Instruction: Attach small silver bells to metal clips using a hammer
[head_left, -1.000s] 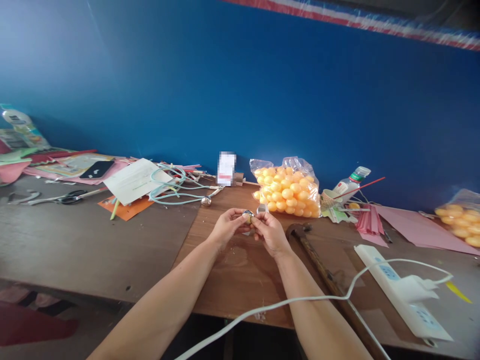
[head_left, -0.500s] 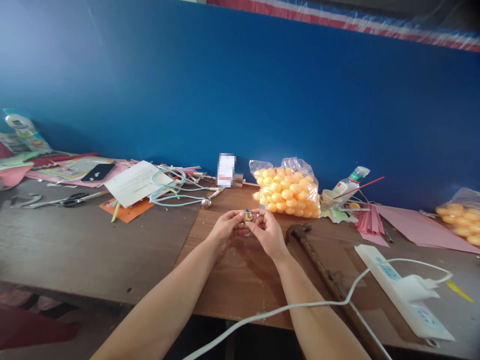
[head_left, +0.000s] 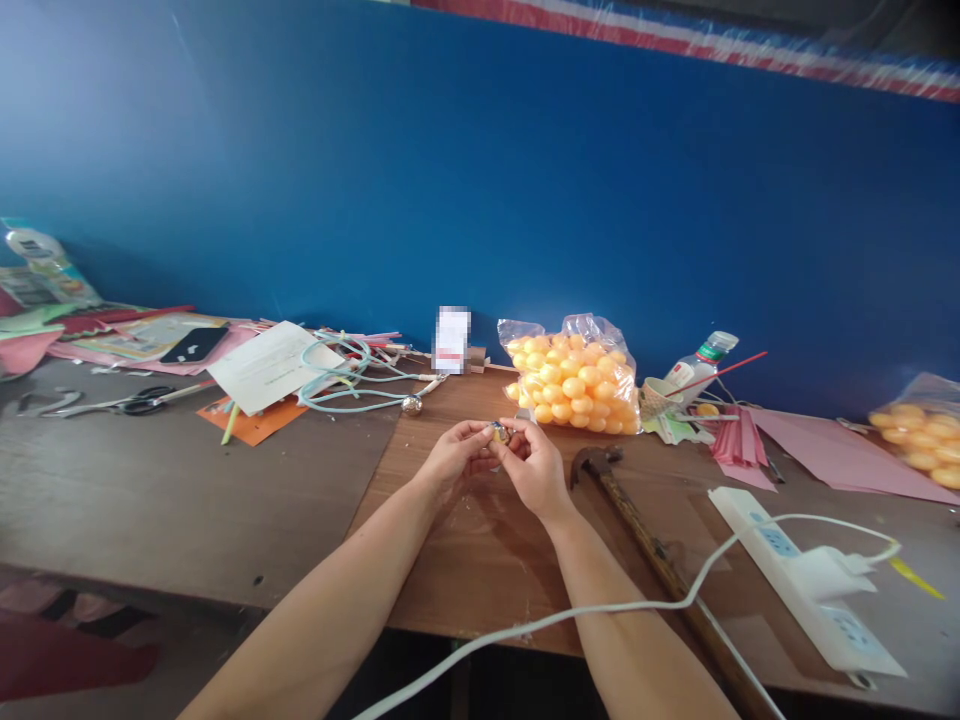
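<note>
Over the brown wooden board, my left hand (head_left: 457,453) and my right hand (head_left: 536,465) meet with their fingertips around a small shiny silver-and-yellow ball (head_left: 500,433). Both hands pinch it between thumb and fingers, so much of its surface is hidden. A similar shiny silver ball (head_left: 411,405) lies on the table to the left, beyond my left hand. Behind my right hand stands a clear plastic bag of orange balls (head_left: 574,385). A hammer (head_left: 637,525) with a wooden handle lies to the right of my right forearm.
A white cable (head_left: 517,635) crosses above my right forearm. It runs near a white power strip (head_left: 810,585) at right. Scissors (head_left: 142,400), papers (head_left: 274,365) and a light-blue cord (head_left: 352,405) lie at left. A plastic bottle (head_left: 701,365) leans behind, near the blue wall.
My fingers have shifted slightly around the small ball, and the right fingers now cover more of it. The surroundings stay as they were.
</note>
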